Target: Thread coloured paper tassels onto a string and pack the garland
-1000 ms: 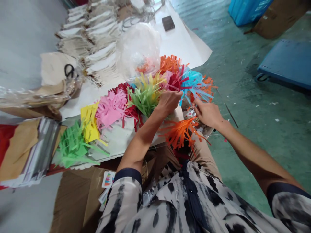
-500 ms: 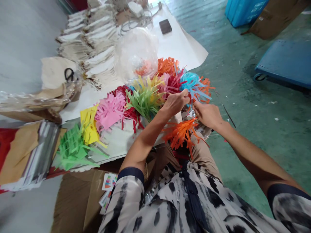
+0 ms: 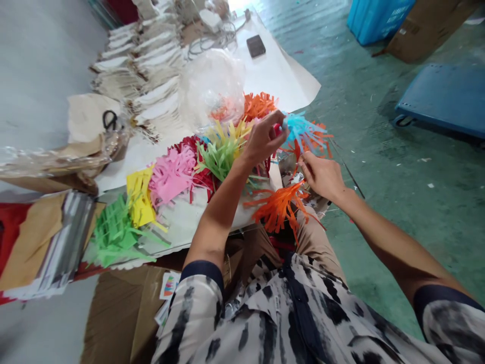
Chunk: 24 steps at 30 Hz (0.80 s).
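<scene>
My left hand (image 3: 265,135) is raised over the pile, fingers curled, with a small red thing showing between them that I cannot make out. Right beside its fingertips is a light-blue paper-strip tassel (image 3: 303,130). My right hand (image 3: 322,174) sits lower and to the right, thumb and fingers pinched together; whatever is in them is too small to tell. An orange tassel (image 3: 280,206) hangs over the table edge below both hands. Green-yellow (image 3: 220,157), pink (image 3: 174,174) and other orange fringe (image 3: 259,105) lie to the left and behind.
A clear plastic bag (image 3: 212,83) stands behind the tassels. Stacks of off-white pieces (image 3: 159,76) line the table's far left. Yellow (image 3: 141,197) and green (image 3: 115,232) fringe lie near the left edge. On the floor are a blue cart (image 3: 443,98), a blue crate (image 3: 377,20) and a cardboard box (image 3: 428,30).
My left hand has moved up and left, away from my right hand, and a red bit now shows in its fingers. The blue tassel's strips have shifted. My right hand has barely moved.
</scene>
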Motion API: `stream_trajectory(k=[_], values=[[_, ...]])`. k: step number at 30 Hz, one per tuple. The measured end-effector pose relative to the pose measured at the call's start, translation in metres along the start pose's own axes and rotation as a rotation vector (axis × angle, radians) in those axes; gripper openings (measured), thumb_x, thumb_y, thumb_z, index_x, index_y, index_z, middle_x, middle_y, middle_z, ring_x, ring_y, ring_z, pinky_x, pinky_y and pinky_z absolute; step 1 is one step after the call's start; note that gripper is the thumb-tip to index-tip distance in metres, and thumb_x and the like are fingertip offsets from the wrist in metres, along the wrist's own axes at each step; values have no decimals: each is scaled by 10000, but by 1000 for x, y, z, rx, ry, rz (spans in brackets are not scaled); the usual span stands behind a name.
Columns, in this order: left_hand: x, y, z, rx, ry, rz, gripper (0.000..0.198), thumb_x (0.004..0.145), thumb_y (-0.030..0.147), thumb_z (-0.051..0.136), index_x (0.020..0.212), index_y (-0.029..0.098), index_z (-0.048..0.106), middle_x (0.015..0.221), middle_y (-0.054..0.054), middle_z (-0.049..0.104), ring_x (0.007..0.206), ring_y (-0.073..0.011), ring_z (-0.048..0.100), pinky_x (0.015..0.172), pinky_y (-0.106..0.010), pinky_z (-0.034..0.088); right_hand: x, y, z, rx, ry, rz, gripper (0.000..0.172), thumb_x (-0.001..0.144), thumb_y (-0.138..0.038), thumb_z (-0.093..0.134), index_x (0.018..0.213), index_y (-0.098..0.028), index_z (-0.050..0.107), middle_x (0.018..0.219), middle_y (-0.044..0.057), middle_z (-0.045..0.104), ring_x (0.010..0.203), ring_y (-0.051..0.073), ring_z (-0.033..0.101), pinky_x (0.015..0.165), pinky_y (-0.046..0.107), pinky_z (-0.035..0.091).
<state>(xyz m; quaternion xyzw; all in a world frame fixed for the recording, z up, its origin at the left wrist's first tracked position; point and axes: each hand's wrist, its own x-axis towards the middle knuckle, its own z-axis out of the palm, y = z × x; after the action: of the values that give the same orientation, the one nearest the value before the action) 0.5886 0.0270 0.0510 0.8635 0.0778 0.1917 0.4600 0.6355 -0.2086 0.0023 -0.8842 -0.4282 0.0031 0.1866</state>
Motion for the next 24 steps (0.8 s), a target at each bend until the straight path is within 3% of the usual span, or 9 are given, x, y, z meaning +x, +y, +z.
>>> stream_trajectory(k=[5, 9, 14, 17, 20, 24], values=[[-1, -6, 0, -22, -76, 18, 53, 900, 248, 761, 948, 251, 739, 899, -34, 712, 726, -144, 586, 682, -322, 486, 7, -6, 2, 67, 43, 21, 401, 1141, -432, 341, 1255, -240, 674, 936, 92, 787, 777, 277, 690, 684, 382, 347], [-4, -16, 0, 54, -51, 75, 24, 931, 222, 740, 951, 230, 749, 880, -25, 738, 741, -136, 615, 727, -296, 516, 11, -7, 3, 97, 55, 75, 398, 1128, -428, 364, 1294, -221, 661, 917, 101, 790, 756, 280, 684, 694, 392, 376], [-23, -16, -2, 361, -69, 198, 444, 917, 61, 607, 1288, 245, 767, 1316, -75, 767, 930, -166, 703, 843, -318, 565, 11, -14, 2, -34, -52, 90, 434, 1114, -482, 401, 1271, -213, 704, 967, 133, 815, 823, 312, 726, 676, 378, 344], [-32, -13, 7, 483, -167, 288, 537, 934, 43, 560, 1385, 263, 752, 1360, -80, 765, 1153, -228, 700, 974, -376, 583, 11, -24, 3, -131, -134, 143, 493, 1064, -602, 495, 1157, -194, 755, 949, 175, 816, 873, 359, 751, 674, 378, 332], [-36, -15, 22, 565, -273, 366, 515, 977, 72, 548, 1378, 305, 772, 1386, -60, 780, 1385, -281, 613, 1195, -512, 499, 11, -31, 5, -169, -178, 158, 401, 1023, -498, 548, 1117, -189, 786, 952, 190, 818, 865, 360, 757, 666, 378, 320], [-37, -24, 37, 570, -294, 352, 521, 982, 90, 551, 1405, 314, 758, 1536, -36, 719, 1543, -297, 502, 1343, -607, 324, 3, -30, -3, -61, -34, 141, 323, 997, -406, 537, 1052, -215, 792, 849, 114, 787, 765, 287, 708, 658, 362, 323]])
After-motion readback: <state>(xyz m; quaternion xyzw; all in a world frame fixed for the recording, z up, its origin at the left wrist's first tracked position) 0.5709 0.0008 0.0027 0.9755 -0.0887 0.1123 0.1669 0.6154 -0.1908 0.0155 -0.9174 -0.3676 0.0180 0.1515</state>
